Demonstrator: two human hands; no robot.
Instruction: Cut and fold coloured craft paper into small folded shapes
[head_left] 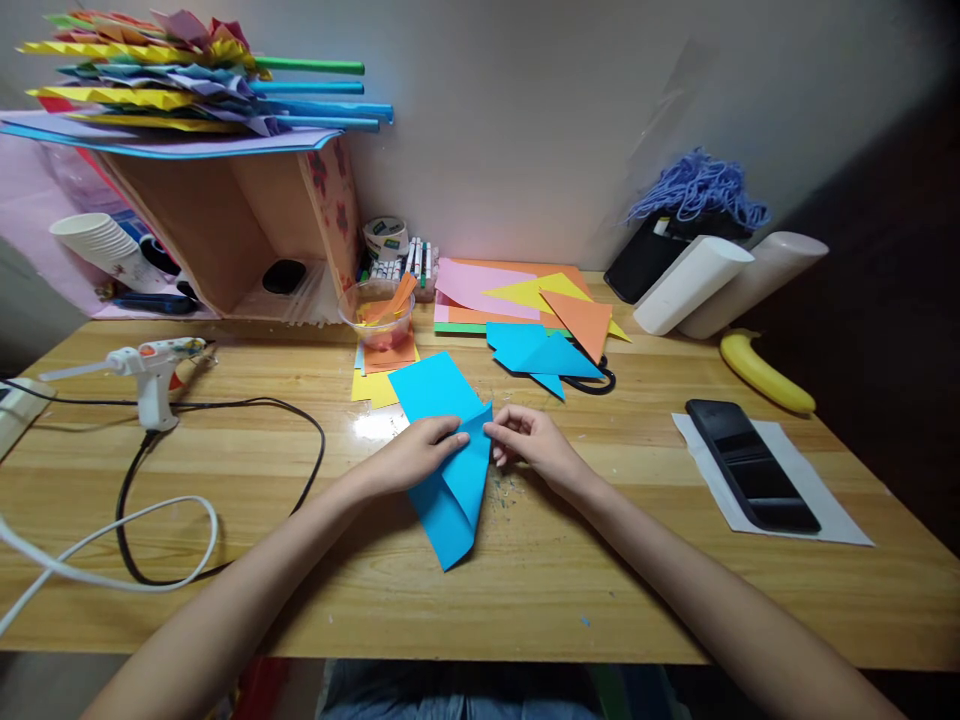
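Note:
A sheet of blue paper [439, 520], partly folded over, lies at a slant on the wooden table in front of me. My left hand [420, 452] rests across it, thumb and index finger closed on the folded flap; some of its fingers are out of sight. At the flap's upper right corner, my right hand [529, 440] pinches the paper edge between thumb and index finger. Beyond my right hand lie several cut blue paper pieces [536, 352], partly covering black-handled scissors [611, 380].
A glue gun [157, 375] with looping cables stands at left. Behind are a clear bowl of paper scraps [379, 320], coloured sheets [480, 285] and an open cardboard box [330, 220]. At right lie a phone [754, 465], a banana [765, 375] and white rolls [694, 285].

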